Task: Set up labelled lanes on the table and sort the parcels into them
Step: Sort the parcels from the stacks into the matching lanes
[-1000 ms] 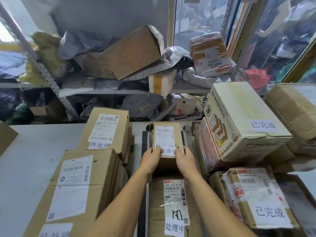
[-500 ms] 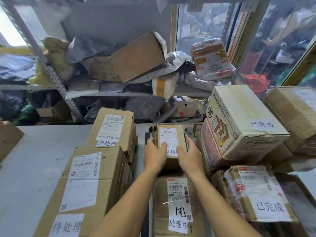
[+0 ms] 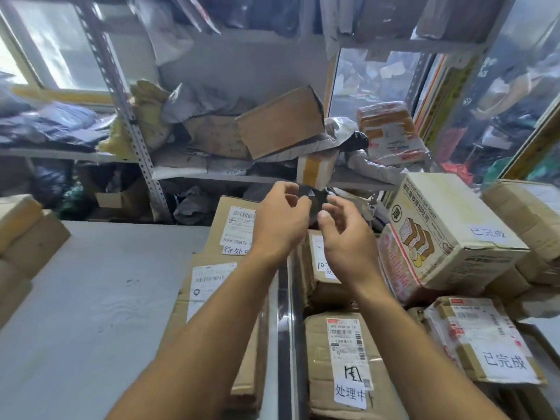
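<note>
Three lane labels: 待处理 (image 3: 236, 249), 处理中 (image 3: 350, 392), 已完成 (image 3: 504, 361).

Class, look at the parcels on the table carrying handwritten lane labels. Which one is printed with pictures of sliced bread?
The pale carton on the right, tilted atop the stack, labelled 已完成. The other labelled parcels are plain brown cardboard or taped wrapping.

Labelled brown parcels (image 3: 339, 359) in lanes on grey table (image 3: 75, 313).
</note>
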A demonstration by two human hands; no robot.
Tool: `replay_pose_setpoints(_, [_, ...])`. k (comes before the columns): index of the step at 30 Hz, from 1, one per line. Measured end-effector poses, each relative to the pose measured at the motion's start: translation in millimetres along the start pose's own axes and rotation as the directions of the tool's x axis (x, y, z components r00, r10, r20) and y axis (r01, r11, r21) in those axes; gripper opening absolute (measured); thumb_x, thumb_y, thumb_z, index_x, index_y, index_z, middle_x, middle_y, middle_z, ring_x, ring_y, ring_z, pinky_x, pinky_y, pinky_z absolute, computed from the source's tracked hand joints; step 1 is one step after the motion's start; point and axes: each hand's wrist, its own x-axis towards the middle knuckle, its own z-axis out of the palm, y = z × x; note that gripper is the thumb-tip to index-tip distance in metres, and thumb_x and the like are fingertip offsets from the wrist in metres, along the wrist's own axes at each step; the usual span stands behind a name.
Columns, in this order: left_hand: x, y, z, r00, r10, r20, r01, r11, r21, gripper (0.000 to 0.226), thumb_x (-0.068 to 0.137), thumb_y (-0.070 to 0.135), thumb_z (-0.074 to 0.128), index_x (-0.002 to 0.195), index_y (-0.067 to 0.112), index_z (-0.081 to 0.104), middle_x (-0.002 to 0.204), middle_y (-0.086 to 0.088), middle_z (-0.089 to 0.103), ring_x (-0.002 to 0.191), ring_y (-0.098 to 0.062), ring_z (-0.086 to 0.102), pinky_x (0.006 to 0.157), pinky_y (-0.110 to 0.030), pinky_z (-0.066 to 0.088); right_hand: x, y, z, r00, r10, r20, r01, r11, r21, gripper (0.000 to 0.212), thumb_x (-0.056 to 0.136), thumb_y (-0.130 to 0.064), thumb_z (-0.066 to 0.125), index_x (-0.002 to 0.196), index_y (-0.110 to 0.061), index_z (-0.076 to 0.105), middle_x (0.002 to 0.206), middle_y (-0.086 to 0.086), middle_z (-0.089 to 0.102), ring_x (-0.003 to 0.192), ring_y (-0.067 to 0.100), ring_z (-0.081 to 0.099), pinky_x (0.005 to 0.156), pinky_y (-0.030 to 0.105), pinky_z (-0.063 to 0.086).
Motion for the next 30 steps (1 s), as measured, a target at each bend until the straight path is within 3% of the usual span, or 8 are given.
replay_pose_setpoints(2, [-5, 2, -40, 0.997, 0.072, -0.006, -0.072, 0.995, 0.063, 0.018, 0.093, 0.028, 0.059, 0.111, 0.029, 0.058, 0.090, 0.021, 0.059, 0.088, 0.003, 0.059, 0.059, -0.002, 0.040, -9, -29, 15, 0.998, -0.061, 0.034, 0.061, 0.998, 0.020, 0.026, 0.099, -0.027, 0.058, 0.125, -0.033, 0.056, 0.107, -0.019, 0.063, 0.101, -0.016, 0.057, 0.082, 0.006, 0.046])
replay_pose_setpoints(4, [-11, -3, -79, 0.991, 0.131, -0.034, -0.126, 0.983, 0.133, 0.018, 0.094, 0.029, 0.060, 0.111, 0.028, 0.061, 0.093, 0.016, 0.064, 0.089, 0.001, 0.061, 0.063, -0.004, 0.038, -19, -55, 35, 0.991, -0.116, 0.070, 0.114, 0.993, 0.025, 0.025, 0.099, -0.026, 0.059, 0.124, -0.028, 0.057, 0.107, -0.018, 0.064, 0.102, -0.012, 0.059, 0.081, 0.006, 0.047])
replay_pose_setpoints(10, [-35, -42, -193, 0.978, 0.194, -0.081, -0.171, 0.958, 0.228, 0.025, 0.095, 0.032, 0.062, 0.119, 0.027, 0.061, 0.100, 0.016, 0.064, 0.088, 0.005, 0.060, 0.067, -0.004, 0.041, -56, -109, 118, 0.954, -0.220, 0.205, 0.227, 0.974, -0.010, 0.031, 0.099, -0.028, 0.059, 0.130, -0.026, 0.055, 0.116, -0.009, 0.064, 0.108, 0.002, 0.061, 0.088, 0.020, 0.052])
replay_pose_setpoints(12, [-43, -61, -226, 0.976, 0.191, -0.106, -0.161, 0.956, 0.246, 0.023, 0.095, 0.033, 0.062, 0.117, 0.030, 0.060, 0.097, 0.020, 0.060, 0.087, 0.010, 0.057, 0.064, -0.001, 0.042, -69, -120, 147, 0.936, -0.232, 0.265, 0.240, 0.971, 0.003, 0.034, 0.099, -0.029, 0.059, 0.132, -0.026, 0.054, 0.114, -0.015, 0.062, 0.108, 0.003, 0.061, 0.087, 0.020, 0.053])
replay_pose_setpoints(16, [-59, -101, -280, 0.977, 0.112, -0.180, -0.062, 0.963, 0.261, 0.025, 0.095, 0.033, 0.062, 0.120, 0.029, 0.059, 0.101, 0.019, 0.058, 0.083, 0.010, 0.055, 0.062, 0.006, 0.040, -93, -136, 204, 0.904, -0.224, 0.365, 0.232, 0.972, 0.022, 0.037, 0.098, -0.032, 0.059, 0.134, -0.028, 0.053, 0.106, -0.028, 0.054, 0.098, -0.010, 0.057, 0.075, 0.003, 0.048])
replay_pose_setpoints(22, [-88, -148, -329, 0.938, -0.049, -0.344, 0.149, 0.951, 0.269, 0.027, 0.096, 0.035, 0.061, 0.122, 0.027, 0.060, 0.109, 0.013, 0.061, 0.084, 0.001, 0.056, 0.065, -0.002, 0.038, -129, -148, 277, 0.876, -0.194, 0.441, 0.163, 0.981, 0.106, 0.033, 0.099, -0.034, 0.058, 0.132, -0.029, 0.054, 0.101, -0.030, 0.053, 0.091, -0.022, 0.055, 0.068, -0.001, 0.045])
replay_pose_setpoints(30, [-129, -183, -394, 0.823, -0.190, -0.536, 0.330, 0.927, 0.179, 0.018, 0.096, 0.034, 0.061, 0.114, 0.035, 0.058, 0.101, 0.021, 0.062, 0.091, 0.006, 0.059, 0.065, -0.006, 0.042, -171, -147, 348, 0.764, -0.122, 0.633, 0.005, 0.983, 0.183, 0.031, 0.099, -0.034, 0.059, 0.129, -0.034, 0.053, 0.106, -0.025, 0.053, 0.087, -0.009, 0.058, 0.061, 0.000, 0.044])
